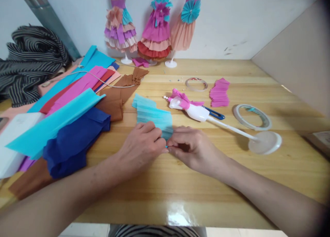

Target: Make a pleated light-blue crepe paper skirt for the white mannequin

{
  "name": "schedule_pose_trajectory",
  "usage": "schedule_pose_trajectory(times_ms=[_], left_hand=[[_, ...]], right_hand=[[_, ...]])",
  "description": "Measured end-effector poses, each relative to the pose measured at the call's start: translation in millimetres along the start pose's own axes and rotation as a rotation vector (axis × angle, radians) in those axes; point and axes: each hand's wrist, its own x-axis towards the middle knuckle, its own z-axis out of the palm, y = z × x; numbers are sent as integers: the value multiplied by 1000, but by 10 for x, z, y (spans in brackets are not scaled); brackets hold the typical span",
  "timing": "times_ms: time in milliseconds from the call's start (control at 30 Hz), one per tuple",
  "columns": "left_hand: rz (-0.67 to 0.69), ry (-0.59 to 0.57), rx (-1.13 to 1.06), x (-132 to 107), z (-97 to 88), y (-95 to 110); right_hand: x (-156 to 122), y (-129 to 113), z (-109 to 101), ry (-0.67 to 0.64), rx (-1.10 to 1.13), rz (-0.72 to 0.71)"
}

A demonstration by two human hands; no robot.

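Observation:
A light blue strip of pleated crepe paper (154,113) lies on the wooden table, its near edge pinched between both hands. My left hand (145,144) has its fingers curled and closed on that edge. Thumb and fingertips of my right hand (189,146) press together at the same corner, touching the left fingertips. Just beyond the right hand, a small white mannequin (197,112) on a stand lies on its side, pink crepe paper (180,99) wrapped about its chest. A blue-handled cutter (215,113) rests behind it.
Several crepe paper sheets, including dark blue (74,140) and brown (113,99), pile up at left beside a striped cloth (33,58). Two tape rolls, one larger (252,116), and a pleated pink piece (219,92) lie at right. Three dressed mannequins (157,31) stand against the wall.

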Motion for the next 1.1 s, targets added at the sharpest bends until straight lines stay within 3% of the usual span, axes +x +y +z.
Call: schedule_pose_trajectory(times_ms=[133, 400, 600, 900, 967, 1100], left_hand=[[-7, -28, 3, -10, -8, 1], [89, 46, 87, -4, -26, 20], [63, -14, 28, -13, -5, -2], [114, -14, -59, -26, -36, -93], [63, -67, -88, -31, -56, -115], [-182, -183, -206, -25, -84, -138]], right_hand=[[-9, -2, -5, 13, -84, -48], [-24, -1, 2, 23, -137, -52], [-25, 11, 9, 0, -139, -40], [-16, 28, 4, -44, -155, -6], [-16, 31, 2, -45, -144, 12], [-17, 19, 2, -44, -110, 76]])
